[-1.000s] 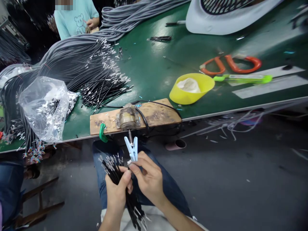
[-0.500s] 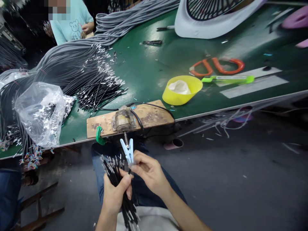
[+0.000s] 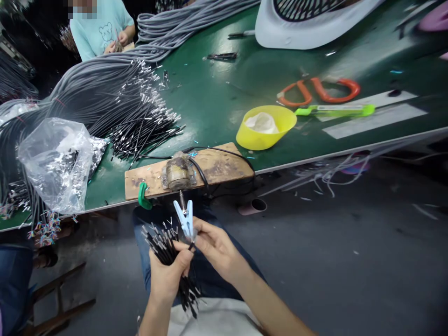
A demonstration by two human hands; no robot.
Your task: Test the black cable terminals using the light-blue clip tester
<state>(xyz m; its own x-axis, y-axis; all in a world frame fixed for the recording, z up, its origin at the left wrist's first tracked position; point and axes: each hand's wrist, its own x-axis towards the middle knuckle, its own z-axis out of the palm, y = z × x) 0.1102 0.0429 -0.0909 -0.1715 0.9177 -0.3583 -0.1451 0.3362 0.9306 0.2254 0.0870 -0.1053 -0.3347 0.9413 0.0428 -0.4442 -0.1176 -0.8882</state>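
My left hand point(image 3: 166, 277) is wrapped round a bundle of short black cables point(image 3: 163, 249), whose silvery tips fan out above the thumb. One black cable point(image 3: 192, 246) stands apart from the bundle, between my left thumb and the fingertips of my right hand point(image 3: 219, 252). Those right fingers are pinched together on its end, right at the lower end of a light-blue clothespin point(image 3: 185, 218). The clothespin hangs on a metal shaft point(image 3: 182, 199) from a small, grimy motor point(image 3: 178, 173). What exactly lies inside the right fingertips is partly hidden.
A wooden board point(image 3: 224, 163) carries the motor at the table edge, beside a green clamp point(image 3: 143, 196). Grey cables point(image 3: 105, 70) and a plastic bag point(image 3: 52, 163) lie left. A yellow cup point(image 3: 266, 140), orange-handled scissors point(image 3: 336, 98) and fan point(image 3: 297, 37) are right. A person point(image 3: 101, 32) works opposite.
Both hands stay close to the clothespin. The separate cable shows more plainly between them, and the bundle's lower end has shifted. The person opposite now has both hands together.
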